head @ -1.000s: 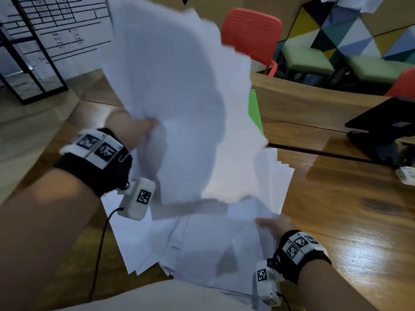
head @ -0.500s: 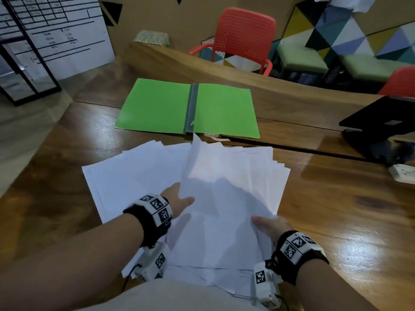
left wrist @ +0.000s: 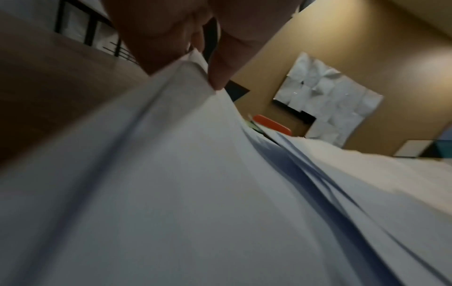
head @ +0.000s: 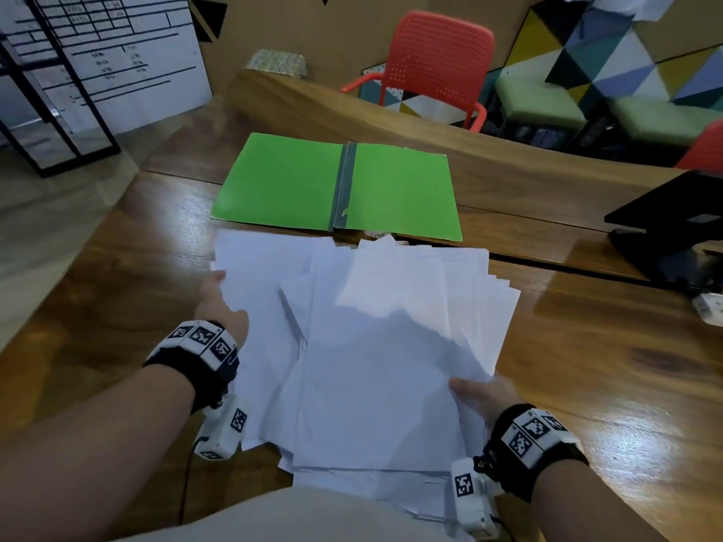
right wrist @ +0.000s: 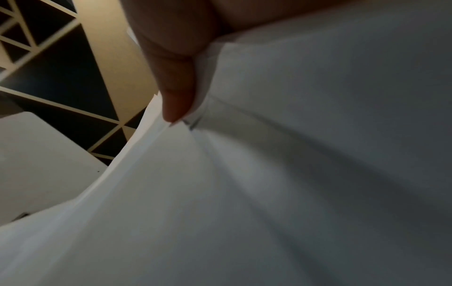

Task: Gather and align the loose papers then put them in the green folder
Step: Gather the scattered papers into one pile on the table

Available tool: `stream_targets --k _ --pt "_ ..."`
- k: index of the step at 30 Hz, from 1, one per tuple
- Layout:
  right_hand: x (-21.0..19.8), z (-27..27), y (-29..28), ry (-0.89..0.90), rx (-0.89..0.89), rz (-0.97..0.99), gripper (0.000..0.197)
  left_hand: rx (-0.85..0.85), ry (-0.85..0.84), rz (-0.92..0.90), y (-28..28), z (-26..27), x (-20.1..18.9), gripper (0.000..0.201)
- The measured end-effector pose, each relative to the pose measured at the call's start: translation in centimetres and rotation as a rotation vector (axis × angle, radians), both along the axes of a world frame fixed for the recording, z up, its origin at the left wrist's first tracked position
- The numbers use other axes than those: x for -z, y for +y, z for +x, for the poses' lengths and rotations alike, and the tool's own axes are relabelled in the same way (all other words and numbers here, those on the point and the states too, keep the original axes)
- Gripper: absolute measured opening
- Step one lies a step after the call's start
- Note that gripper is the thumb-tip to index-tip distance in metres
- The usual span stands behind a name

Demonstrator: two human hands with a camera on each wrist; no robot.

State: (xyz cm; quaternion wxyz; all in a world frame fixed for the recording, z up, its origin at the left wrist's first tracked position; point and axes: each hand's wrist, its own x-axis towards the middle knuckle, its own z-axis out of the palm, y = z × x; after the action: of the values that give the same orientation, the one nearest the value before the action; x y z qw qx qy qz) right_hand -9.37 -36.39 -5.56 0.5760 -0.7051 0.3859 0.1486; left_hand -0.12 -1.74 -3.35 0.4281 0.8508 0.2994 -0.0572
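Loose papers (head: 375, 346) sit fanned and misaligned on the wooden table (head: 610, 385), stack centre in the head view, near edge overhanging toward the person at 6 o'clock. Far edges are staggered; the right-side corners step out toward 3 o'clock.

Left hand (head: 219, 303) at 9 o'clock of the stack pinches the left edge of the sheets. The left wrist view shows thumb and fingers (left wrist: 227, 63) closed on a lifted paper edge (left wrist: 195, 63). Right hand (head: 483, 397) at 4 o'clock grips the near-right corner. In the right wrist view a finger (right wrist: 178, 92) presses into the sheets (right wrist: 269, 174), which buckle around it.

Green folder (head: 340, 185) lies open and flat at 12 o'clock of the stack, with a grey spine strip (head: 344, 185) down the middle. Nothing rests on either leaf. Its near edge is just beside the papers' far edge. A small pale object (head: 375, 233) pokes out between them, too small to identify.

Room to move: bare table left of the stack out to the table edge at 9 o'clock, and a wide bare patch at 3 o'clock. A seam (head: 567, 267) in the tabletop runs from the folder's near-right corner toward 3 o'clock. Black device (head: 673, 224) with a white plug block (head: 710, 307) sits at the far right, well apart from the papers. Red chair (head: 434, 64) stands beyond the table's far edge at 12–1 o'clock.
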Motion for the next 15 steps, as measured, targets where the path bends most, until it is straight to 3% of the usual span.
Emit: stream_targets --k 3,6,9,15 --pt "-0.4 0.2 -0.3 -0.055 0.011 0.009 0.028 0.098 -0.024 -0.051 0.1 -0.1 0.3 0.062" --pt "0.6 0.8 -1.1 -0.047 0.021 -0.016 0.054 0.206 0.06 -0.085 0.2 0.4 0.4 0.066" --pt "1.7 1.2 -1.5 0.001 0.017 -0.015 0.062 0.286 0.136 -0.129 0.0 0.4 0.5 0.071" --pt "1.4 3.1 3.4 0.021 -0.155 -0.053 0.077 0.227 0.137 -0.2 -2.8 -0.6 0.7 0.073"
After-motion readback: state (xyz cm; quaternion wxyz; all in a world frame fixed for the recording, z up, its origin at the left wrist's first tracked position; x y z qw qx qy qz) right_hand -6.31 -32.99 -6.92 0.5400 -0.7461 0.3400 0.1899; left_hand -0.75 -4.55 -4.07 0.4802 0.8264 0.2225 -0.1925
